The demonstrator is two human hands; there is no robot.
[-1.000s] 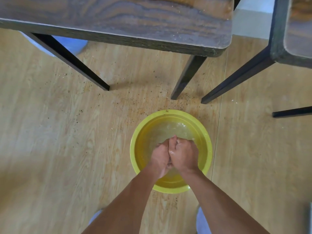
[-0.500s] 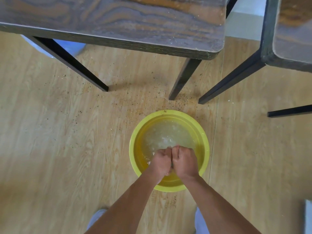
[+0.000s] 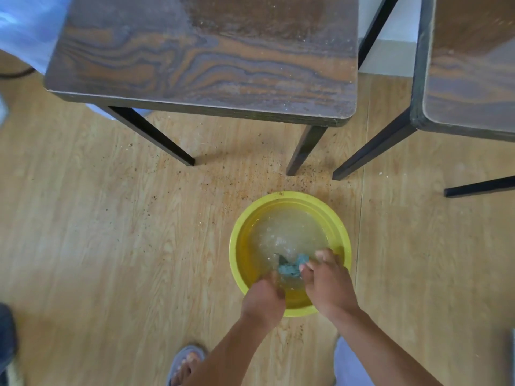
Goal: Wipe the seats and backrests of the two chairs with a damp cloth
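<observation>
A yellow basin (image 3: 237, 246) of cloudy water stands on the wooden floor. Both my hands are over its near side. A small blue-green cloth (image 3: 291, 267) is stretched between them just above the water. My left hand (image 3: 263, 300) grips its near-left end and my right hand (image 3: 327, 282) pinches its right end. Beyond the basin stands a chair with a dark wood-grain seat (image 3: 206, 57), dusty and speckled with crumbs. A second chair's seat (image 3: 471, 68) shows at the right edge. No backrest is in view.
Black chair legs (image 3: 305, 150) reach the floor just beyond the basin. Crumbs and grit are scattered on the floor (image 3: 111, 232) around it. My sandalled foot (image 3: 185, 363) is at the bottom. A pale blue object (image 3: 25, 26) lies at the top left.
My hands were pressed together in the water; they have come apart and lifted, and the blue-green cloth now shows between them. The view has tilted so that more of the chair seats shows.
</observation>
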